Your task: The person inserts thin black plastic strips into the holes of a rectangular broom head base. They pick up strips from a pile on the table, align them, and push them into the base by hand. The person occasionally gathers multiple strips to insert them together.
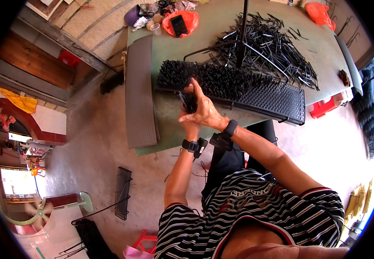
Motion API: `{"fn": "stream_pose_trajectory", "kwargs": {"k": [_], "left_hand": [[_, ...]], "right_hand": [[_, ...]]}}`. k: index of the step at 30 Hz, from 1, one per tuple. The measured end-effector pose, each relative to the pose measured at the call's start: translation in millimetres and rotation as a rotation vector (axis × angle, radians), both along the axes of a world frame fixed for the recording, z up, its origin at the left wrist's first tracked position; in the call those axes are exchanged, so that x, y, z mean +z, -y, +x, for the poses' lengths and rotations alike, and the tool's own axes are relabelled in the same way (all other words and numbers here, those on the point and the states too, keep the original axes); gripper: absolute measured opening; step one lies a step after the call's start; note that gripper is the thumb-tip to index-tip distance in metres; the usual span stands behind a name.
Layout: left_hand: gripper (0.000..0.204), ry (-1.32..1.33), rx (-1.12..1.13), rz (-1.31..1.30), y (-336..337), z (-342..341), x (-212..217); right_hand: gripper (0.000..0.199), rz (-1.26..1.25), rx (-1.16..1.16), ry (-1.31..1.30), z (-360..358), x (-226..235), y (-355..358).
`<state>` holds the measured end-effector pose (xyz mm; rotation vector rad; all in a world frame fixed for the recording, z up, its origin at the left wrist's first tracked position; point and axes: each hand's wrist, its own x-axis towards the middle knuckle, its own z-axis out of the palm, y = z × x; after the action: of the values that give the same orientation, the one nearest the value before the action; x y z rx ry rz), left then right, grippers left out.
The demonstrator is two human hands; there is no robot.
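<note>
A long black perforated panel (277, 101) sits in a wire frame at the near side of the green table. Short black strips (221, 80) stand up densely from its left and middle part, while rows of bare holes show at its right end. In front of the panel's left part, my left hand (188, 124) is closed round a bundle of black strips (188, 102). My right hand (207, 111) overlaps it, thumb and fingers on either side of the same bundle. It hides much of the left hand, and its fingertips near the panel are slightly blurred.
A large heap of loose black strips (273, 47) lies behind the panel, with an upright black metal rod (242, 34) beside it. Grey perforated sheets (139, 93) lie along the left edge of the green table (213, 17). A phone (179, 26) rests on a red bag.
</note>
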<state>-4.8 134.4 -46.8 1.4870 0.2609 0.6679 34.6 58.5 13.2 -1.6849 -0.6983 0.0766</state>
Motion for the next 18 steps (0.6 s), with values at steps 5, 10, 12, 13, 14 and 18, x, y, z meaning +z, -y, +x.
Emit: {"fn": "stream_pose_trajectory", "kwargs": {"k": [5, 10, 12, 13, 14, 18], "left_hand": [[0.027, 0.021, 0.013, -0.015, -2, -8, -21], [0.024, 0.08, 0.087, -0.105, -1, -13, -50], [0.024, 0.038, 0.149, -0.016, -2, -17, -60], [0.027, 0.086, 0.218, -0.018, -1, -16, -64], [0.028, 0.105, 0.201, -0.088, 0, -15, -67], [0.033, 0.04, 0.118, -0.088, -3, -15, -67]], "right_hand": [[0.094, -0.037, -0.067, 0.135, -9, -17, -4], [0.059, -0.153, -0.041, 0.163, -14, -36, -7], [0.048, -0.121, -0.003, 0.001, -17, -44, -12], [0.046, -0.085, -0.028, 0.002, -17, -49, -14], [0.044, -0.049, -0.052, 0.004, -18, -53, -16], [0.038, 0.012, -0.102, -0.143, -20, -59, -20]]}}
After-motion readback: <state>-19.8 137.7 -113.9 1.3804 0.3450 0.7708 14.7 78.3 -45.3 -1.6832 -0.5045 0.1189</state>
